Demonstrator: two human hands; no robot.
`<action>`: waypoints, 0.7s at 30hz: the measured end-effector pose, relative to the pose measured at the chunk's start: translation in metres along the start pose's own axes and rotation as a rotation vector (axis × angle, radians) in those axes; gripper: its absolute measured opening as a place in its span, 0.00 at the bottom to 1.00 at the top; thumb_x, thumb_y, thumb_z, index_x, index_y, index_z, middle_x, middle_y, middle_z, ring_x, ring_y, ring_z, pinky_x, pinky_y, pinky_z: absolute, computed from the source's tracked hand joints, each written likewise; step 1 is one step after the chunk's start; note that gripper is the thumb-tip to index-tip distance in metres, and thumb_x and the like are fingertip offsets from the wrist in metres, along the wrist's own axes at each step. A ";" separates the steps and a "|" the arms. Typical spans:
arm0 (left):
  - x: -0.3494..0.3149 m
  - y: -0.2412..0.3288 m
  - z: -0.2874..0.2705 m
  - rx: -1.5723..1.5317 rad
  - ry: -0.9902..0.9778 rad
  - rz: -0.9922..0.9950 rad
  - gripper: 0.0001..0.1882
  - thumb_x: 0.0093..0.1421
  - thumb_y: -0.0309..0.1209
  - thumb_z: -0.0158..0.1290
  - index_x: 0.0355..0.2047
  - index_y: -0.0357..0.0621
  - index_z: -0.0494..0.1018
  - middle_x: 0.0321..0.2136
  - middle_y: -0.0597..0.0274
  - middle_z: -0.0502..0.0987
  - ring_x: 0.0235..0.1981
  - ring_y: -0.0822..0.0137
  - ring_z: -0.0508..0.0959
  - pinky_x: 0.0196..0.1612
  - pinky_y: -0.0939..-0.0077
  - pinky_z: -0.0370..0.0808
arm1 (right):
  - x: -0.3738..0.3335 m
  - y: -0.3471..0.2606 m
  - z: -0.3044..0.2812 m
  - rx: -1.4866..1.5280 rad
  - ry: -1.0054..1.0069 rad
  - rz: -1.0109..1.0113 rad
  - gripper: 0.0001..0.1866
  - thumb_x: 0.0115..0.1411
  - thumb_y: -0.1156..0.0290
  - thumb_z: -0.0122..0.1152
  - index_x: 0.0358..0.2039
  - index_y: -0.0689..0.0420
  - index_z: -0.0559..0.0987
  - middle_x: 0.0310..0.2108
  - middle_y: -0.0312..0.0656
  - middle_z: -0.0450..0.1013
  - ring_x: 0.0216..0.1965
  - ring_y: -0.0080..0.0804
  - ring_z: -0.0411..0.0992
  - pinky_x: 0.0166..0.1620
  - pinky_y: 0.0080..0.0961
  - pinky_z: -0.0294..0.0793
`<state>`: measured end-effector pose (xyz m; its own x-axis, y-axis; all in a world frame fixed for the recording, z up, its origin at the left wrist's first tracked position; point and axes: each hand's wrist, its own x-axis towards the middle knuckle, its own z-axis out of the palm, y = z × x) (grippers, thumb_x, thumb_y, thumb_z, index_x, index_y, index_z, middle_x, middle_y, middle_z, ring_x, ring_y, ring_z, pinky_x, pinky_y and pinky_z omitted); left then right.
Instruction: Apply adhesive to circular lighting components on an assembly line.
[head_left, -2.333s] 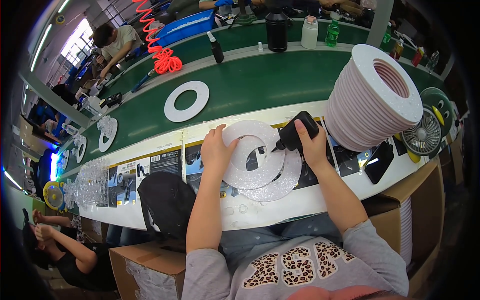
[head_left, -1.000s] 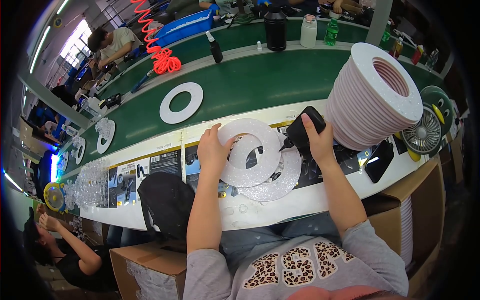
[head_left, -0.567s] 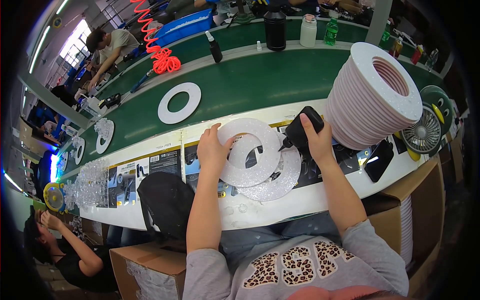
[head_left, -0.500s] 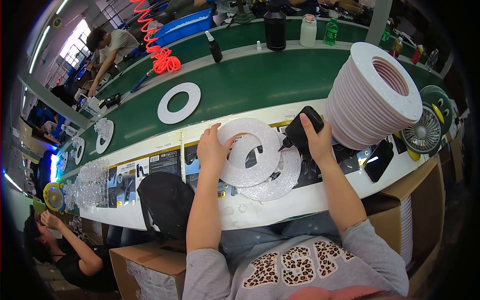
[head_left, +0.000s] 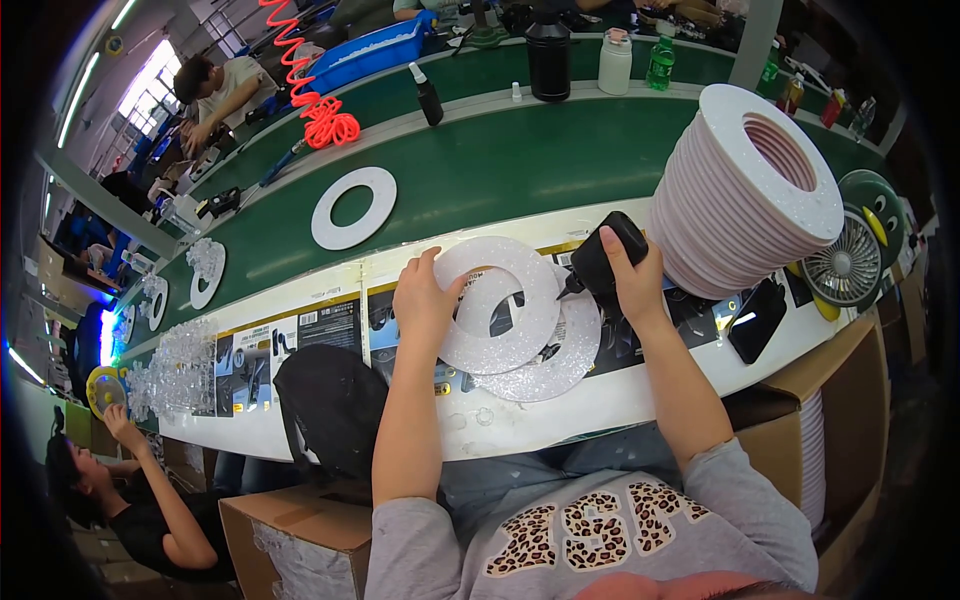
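Note:
My left hand [head_left: 424,300] grips the left rim of a speckled white ring [head_left: 541,312], with the thumb on its upper face. Under it lies a second white ring [head_left: 572,362], shifted toward the right and nearer to me. In my right hand [head_left: 637,285] is a black squeeze bottle [head_left: 606,252], tilted so its thin nozzle points left at the upper ring's right edge. Whether the tip touches the ring, I cannot tell. Just right of this hand stands a tall stack of white rings [head_left: 705,200].
A lone white ring [head_left: 328,232] lies on the green conveyor belt [head_left: 480,160]. Left stand clear plastic pieces [head_left: 178,370] and a black bag [head_left: 330,405]. Right are a phone [head_left: 760,322], a small fan [head_left: 843,258] and a cardboard box [head_left: 850,410]. A co-worker [head_left: 150,510] sits at lower left.
The lone ring on the belt has shifted slightly left. My hands, the bottle and the two rings stay practically still. At lower left, the co-worker's hand has moved toward the yellow fan.

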<state>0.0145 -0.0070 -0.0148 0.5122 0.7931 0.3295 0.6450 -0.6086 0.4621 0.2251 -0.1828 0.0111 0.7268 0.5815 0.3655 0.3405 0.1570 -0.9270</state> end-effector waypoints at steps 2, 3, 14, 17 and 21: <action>0.000 0.000 0.000 -0.001 0.004 0.006 0.29 0.49 0.36 0.67 0.51 0.42 0.73 0.41 0.53 0.77 0.44 0.52 0.77 0.46 0.61 0.75 | 0.000 0.004 -0.002 -0.015 0.017 -0.017 0.21 0.65 0.55 0.60 0.28 0.64 0.78 0.23 0.34 0.73 0.26 0.19 0.68 0.31 0.20 0.69; 0.000 0.000 0.000 0.004 0.004 0.006 0.29 0.49 0.36 0.67 0.51 0.42 0.73 0.40 0.53 0.77 0.44 0.52 0.77 0.46 0.61 0.75 | 0.000 0.006 -0.002 0.020 0.021 0.005 0.21 0.64 0.56 0.61 0.29 0.65 0.79 0.24 0.37 0.75 0.27 0.21 0.70 0.32 0.22 0.70; -0.001 0.000 0.000 -0.002 0.018 0.023 0.29 0.48 0.36 0.68 0.51 0.42 0.73 0.39 0.53 0.77 0.44 0.52 0.77 0.45 0.61 0.75 | -0.019 0.004 0.015 0.208 -0.099 0.067 0.18 0.64 0.58 0.61 0.32 0.64 0.78 0.26 0.36 0.75 0.30 0.20 0.68 0.36 0.20 0.69; -0.001 -0.001 0.001 0.000 0.026 0.032 0.29 0.48 0.36 0.68 0.50 0.42 0.72 0.39 0.53 0.77 0.44 0.52 0.77 0.45 0.62 0.75 | -0.021 0.005 0.018 0.154 -0.123 0.050 0.19 0.64 0.57 0.61 0.31 0.64 0.78 0.26 0.36 0.74 0.30 0.21 0.68 0.36 0.20 0.68; -0.001 -0.001 0.002 0.002 0.023 0.032 0.29 0.48 0.36 0.68 0.50 0.43 0.72 0.39 0.54 0.77 0.44 0.52 0.77 0.45 0.62 0.75 | -0.021 0.007 0.019 0.157 -0.123 0.055 0.19 0.64 0.56 0.61 0.31 0.63 0.78 0.26 0.36 0.73 0.29 0.21 0.67 0.36 0.20 0.68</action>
<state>0.0144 -0.0069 -0.0170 0.5194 0.7736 0.3631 0.6294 -0.6337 0.4497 0.2012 -0.1790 -0.0050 0.6603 0.6841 0.3099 0.1979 0.2396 -0.9505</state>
